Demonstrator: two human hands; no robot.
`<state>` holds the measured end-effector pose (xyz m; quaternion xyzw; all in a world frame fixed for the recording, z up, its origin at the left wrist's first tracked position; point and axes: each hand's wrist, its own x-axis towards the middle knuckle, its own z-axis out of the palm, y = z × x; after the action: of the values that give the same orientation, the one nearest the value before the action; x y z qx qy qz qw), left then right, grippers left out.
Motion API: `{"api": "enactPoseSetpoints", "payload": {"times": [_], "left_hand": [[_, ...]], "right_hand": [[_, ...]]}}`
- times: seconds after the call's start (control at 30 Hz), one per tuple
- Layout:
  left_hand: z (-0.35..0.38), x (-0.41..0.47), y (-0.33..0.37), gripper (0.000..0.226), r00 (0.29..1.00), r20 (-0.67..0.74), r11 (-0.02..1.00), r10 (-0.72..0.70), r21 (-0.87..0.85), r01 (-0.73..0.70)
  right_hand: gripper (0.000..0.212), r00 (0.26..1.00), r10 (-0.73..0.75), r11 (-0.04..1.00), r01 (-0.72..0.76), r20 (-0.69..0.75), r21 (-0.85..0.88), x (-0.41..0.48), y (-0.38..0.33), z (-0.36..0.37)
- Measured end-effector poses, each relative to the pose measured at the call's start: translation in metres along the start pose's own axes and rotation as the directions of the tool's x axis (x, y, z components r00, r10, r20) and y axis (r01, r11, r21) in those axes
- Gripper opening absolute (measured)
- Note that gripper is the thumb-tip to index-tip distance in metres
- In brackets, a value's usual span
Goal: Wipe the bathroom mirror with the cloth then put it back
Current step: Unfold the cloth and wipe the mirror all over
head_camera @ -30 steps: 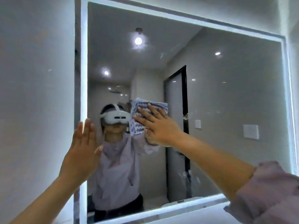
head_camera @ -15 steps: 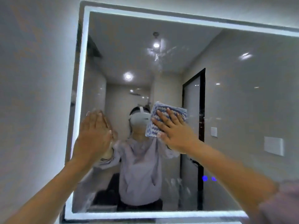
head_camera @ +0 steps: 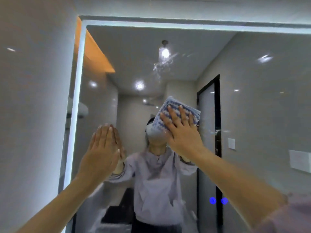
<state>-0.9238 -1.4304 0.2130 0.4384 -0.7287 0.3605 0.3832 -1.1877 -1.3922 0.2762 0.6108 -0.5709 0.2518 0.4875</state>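
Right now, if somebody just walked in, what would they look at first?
First, the blue-and-white cloth in the middle of the mirror, pressed flat under the right hand. Then the left hand, open against the glass lower left, and the glowing strip along the mirror's left edge.

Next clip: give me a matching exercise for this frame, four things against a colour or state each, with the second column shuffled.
Things:
1 cloth
2 left hand
3 right hand
4 edge strip

States:
A fingers straight, holding nothing
B lit white
C blue and white, flat against the mirror
D pressing flat on the cloth

Pairs: 1-C, 2-A, 3-D, 4-B
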Motion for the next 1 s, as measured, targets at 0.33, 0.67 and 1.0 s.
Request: {"api": "enactPoseSetpoints", "payload": {"times": [0.33,0.67,1.0], "left_hand": [[0.016,0.022,0.012,0.075,0.993,-0.113,0.994,0.030,-0.104,-0.042],[0.046,0.030,0.019,0.072,0.982,-0.190,0.969,0.011,-0.240,-0.058],[0.062,0.028,0.018,0.074,0.969,-0.245,0.972,0.022,-0.220,-0.078]], "right_hand": [[0.061,0.969,0.246,0.968,-0.244,-0.036,0.061,0.076,0.031,-0.033],[0.059,0.966,-0.259,0.963,0.260,0.028,-0.066,0.074,-0.012,-0.023],[0.061,0.977,0.200,0.979,-0.197,-0.072,0.051,0.137,0.021,-0.051]]}}
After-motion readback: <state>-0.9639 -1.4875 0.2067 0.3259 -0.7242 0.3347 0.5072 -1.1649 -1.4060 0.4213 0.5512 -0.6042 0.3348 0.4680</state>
